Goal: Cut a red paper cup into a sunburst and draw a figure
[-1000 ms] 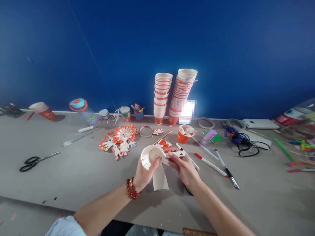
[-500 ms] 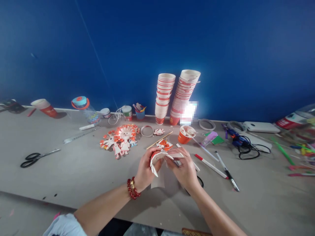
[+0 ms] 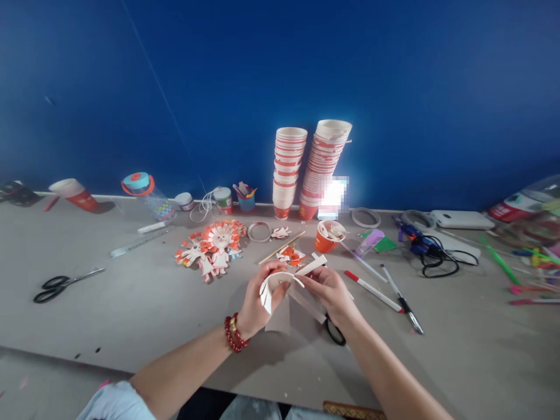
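Observation:
My left hand [image 3: 254, 304] is closed round a paper cup cut into petal-like strips [image 3: 280, 282], its white inner side facing me. Close by on the right, my right hand [image 3: 336, 296] pinches at the edge of the cut cup, where a white strip [image 3: 313, 266] sticks up; some fingertips are hidden. Below the hands lie a pale paper piece [image 3: 277, 322] and a black scissor handle [image 3: 336, 331], partly covered by my right hand. Paper-cup figures with orange-tipped fringes [image 3: 220, 236] and orange-white scraps [image 3: 290, 255] lie just beyond.
Two tall stacks of paper cups [image 3: 290, 169] stand against the blue wall, near a cup of scraps [image 3: 330, 236]. A red marker [image 3: 374, 290] and pen [image 3: 402, 300] lie at right, by a glue gun [image 3: 415, 239]. Scissors [image 3: 65, 284] and a bottle [image 3: 146, 192] are at left.
My right hand has turned a little, and the white strip now points up between the hands. The cut cup has tilted slightly left, and more of the scissor handle shows.

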`<action>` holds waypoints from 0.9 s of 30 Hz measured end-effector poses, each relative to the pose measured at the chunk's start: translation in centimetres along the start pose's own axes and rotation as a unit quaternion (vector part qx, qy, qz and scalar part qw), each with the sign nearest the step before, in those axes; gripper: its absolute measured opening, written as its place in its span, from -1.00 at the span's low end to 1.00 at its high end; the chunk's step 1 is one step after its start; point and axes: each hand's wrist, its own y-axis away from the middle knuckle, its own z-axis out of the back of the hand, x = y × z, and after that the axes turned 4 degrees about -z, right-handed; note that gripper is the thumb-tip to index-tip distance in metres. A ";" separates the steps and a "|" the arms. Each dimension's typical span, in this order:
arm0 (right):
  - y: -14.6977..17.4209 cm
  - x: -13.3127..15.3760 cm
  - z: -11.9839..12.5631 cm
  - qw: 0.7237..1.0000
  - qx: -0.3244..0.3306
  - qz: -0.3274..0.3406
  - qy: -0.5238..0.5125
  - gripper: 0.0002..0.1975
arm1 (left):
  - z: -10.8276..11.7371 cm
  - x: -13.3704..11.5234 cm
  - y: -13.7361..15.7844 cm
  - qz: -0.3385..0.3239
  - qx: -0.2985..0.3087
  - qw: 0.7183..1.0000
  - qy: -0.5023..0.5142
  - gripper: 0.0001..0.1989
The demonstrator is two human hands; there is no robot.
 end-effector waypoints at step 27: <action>-0.4 -0.9 -0.7 0.998 -0.022 -0.025 -0.046 -0.60 | -0.1 -0.1 0.0 0.040 -0.007 0.999 0.020 -0.70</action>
